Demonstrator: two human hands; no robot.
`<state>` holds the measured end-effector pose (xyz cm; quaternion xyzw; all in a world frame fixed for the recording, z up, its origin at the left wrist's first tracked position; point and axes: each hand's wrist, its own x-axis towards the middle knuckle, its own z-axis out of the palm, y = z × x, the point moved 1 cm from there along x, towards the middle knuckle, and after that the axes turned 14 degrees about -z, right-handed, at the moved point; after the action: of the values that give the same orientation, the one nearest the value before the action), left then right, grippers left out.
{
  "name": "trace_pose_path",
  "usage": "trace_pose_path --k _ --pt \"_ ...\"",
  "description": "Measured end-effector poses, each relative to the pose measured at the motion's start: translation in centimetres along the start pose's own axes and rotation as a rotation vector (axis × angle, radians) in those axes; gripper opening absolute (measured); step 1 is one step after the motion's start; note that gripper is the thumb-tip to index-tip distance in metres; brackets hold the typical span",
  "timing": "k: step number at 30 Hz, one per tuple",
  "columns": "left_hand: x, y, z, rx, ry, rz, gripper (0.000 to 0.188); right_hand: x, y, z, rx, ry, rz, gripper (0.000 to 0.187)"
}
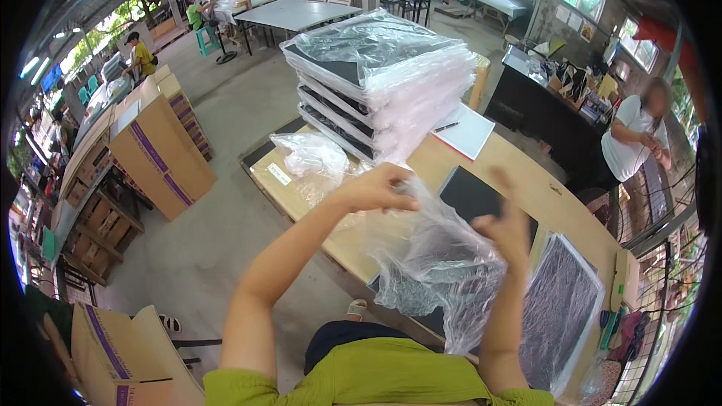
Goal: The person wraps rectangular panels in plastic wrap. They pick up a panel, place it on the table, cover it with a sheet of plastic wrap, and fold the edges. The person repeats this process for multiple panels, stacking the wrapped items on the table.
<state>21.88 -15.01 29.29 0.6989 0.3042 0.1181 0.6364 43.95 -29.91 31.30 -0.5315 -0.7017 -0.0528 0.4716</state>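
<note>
Crumpled clear plastic bag [444, 240] hangs in front of me above the table, its upper edge pinched in my left hand [380, 189]. To its right, my right hand [505, 222] is raised, somewhat blurred, with thumb and forefinger apart and nothing seen between them. A dark flat panel [470, 194] lies on the table behind the bag, partly covered by it and by my right hand. Dark material also shows through and below the plastic; its shape is hidden. Beside my right forearm rests another dark panel wrapped in clear plastic [560, 304].
A tall stack of plastic-wrapped dark panels [376, 79] stands on the table's [556, 203] far side. Loose plastic [312, 156] lies left of it, a notepad [470, 131] with a pen [447, 127] right. Cartons [162, 154] stand at left. Another person [635, 135] is at right.
</note>
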Motion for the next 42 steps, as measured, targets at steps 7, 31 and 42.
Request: trace_pose_path --k 7,31,42 --pt "-4.8 0.7 -1.8 0.001 -0.039 -0.057 0.023 3.4 -2.7 7.5 0.667 0.272 0.349 0.011" --pt "-17.7 -13.3 -5.7 -0.348 0.311 0.083 0.02 0.6 -8.6 14.6 1.129 -0.164 -0.557 0.023" --pt "-30.3 -12.4 -11.4 0.895 1.065 -0.537 0.034 3.5 -12.2 15.4 1.285 -0.279 -0.191 0.018"
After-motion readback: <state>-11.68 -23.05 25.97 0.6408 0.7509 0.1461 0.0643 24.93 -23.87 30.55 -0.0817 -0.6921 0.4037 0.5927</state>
